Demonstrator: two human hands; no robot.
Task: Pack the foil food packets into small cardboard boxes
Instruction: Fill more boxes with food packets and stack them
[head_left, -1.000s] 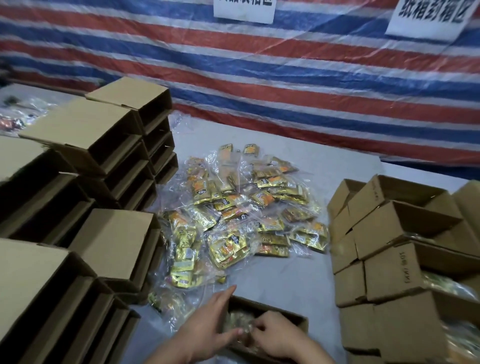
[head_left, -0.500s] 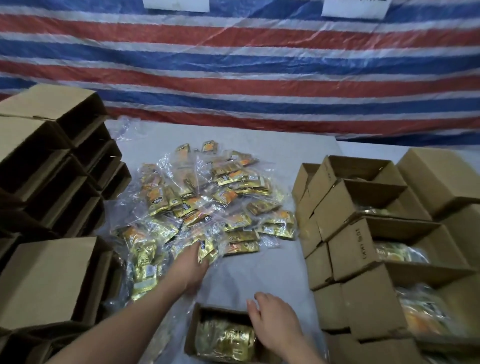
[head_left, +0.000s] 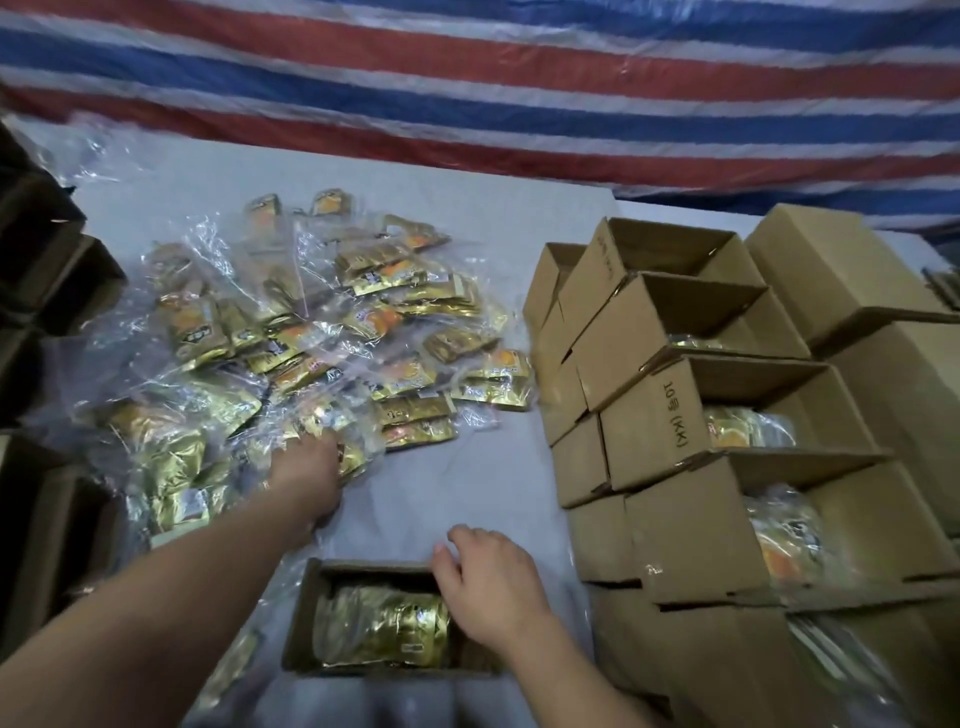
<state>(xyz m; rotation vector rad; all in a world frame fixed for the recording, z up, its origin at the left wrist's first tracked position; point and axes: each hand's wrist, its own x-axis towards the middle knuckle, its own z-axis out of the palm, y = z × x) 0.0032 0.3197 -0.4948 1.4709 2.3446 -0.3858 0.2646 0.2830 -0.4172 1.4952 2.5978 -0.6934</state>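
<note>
- An open box (head_left: 311, 613) sits at the table's (head_left: 493, 467) near edge, a packet (head_left: 384, 631) inside it.
- Behind it, to the left, spreads the heap of packets (head_left: 322, 338).
- The left hand (head_left: 306, 473) rests on the heap's near edge; the right hand (head_left: 488, 587) lies over the box's right side.
- Stacked filled boxes (head_left: 675, 415) stand right; more boxes (head_left: 47, 291) left.

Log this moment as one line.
left hand: reaching into packet pile | right hand: resting on open box | box: partly filled
</note>
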